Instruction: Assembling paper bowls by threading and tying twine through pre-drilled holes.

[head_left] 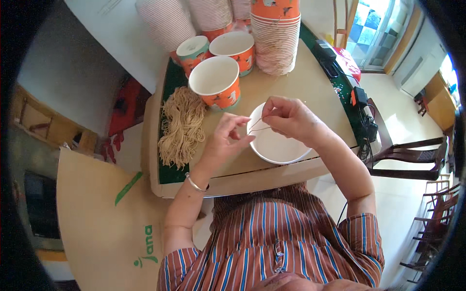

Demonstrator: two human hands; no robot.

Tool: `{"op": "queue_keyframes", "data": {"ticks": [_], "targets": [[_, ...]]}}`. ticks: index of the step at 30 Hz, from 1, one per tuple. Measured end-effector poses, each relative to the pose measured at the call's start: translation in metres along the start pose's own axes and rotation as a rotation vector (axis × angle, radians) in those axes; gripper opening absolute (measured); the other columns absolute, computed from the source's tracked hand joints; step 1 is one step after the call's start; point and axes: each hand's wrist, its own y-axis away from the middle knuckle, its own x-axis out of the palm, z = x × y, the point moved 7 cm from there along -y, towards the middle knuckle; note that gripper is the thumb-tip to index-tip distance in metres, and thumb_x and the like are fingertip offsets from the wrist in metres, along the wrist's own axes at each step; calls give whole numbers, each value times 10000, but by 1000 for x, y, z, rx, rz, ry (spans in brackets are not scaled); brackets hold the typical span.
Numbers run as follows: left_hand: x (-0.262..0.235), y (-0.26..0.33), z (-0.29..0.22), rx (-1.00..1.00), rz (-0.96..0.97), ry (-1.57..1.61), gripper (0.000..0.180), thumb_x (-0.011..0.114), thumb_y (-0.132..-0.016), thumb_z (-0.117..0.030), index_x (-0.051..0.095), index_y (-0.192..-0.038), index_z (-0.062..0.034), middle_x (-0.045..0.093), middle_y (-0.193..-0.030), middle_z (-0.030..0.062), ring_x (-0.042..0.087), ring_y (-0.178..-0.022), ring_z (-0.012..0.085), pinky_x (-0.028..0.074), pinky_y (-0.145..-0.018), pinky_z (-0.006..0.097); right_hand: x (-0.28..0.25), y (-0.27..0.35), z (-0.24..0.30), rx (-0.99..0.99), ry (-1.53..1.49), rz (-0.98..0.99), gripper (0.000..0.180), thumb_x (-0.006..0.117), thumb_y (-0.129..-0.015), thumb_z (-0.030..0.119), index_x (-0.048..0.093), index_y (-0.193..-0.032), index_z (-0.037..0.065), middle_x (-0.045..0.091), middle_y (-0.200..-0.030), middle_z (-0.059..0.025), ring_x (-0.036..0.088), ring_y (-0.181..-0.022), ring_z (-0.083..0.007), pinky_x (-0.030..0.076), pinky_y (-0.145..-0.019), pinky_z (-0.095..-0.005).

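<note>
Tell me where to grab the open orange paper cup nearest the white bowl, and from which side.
Grip the orange paper cup around its upper side wall, just under the rolled rim, probably coming from the person's left. It stands upright and open. The pile of strings lies low there, while other cups crowd behind and the white bowl sits in front to the right.

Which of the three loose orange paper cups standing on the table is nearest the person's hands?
The front orange cup, open and empty, beside the bundle of strings. The other two stand behind it, by the cup stacks.
</note>
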Motion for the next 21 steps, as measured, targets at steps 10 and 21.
{"op": "queue_keyframes", "data": {"ticks": [10,21], "targets": [[5,-5,-1,67,-27,-70,99,687,-880,-73,667,-947,-4,609,-896,63,613,-761,154,504,-675,274,-5,6,15,-60,-40,-80,131,583,-948,53,578,-1079,49,472,-675,64,407,-582,-16,301,-493,-190],[2,-3,7,25,-34,-11,81,680,-871,-37,662,-942,-1,624,-885,53,620,-775,127,506,-699,261,-27,9,5,-53,65,5,107,581,-966,42,620,-1065,31,501,-697,50,472,-634,-12,396,-541,-184]]}}
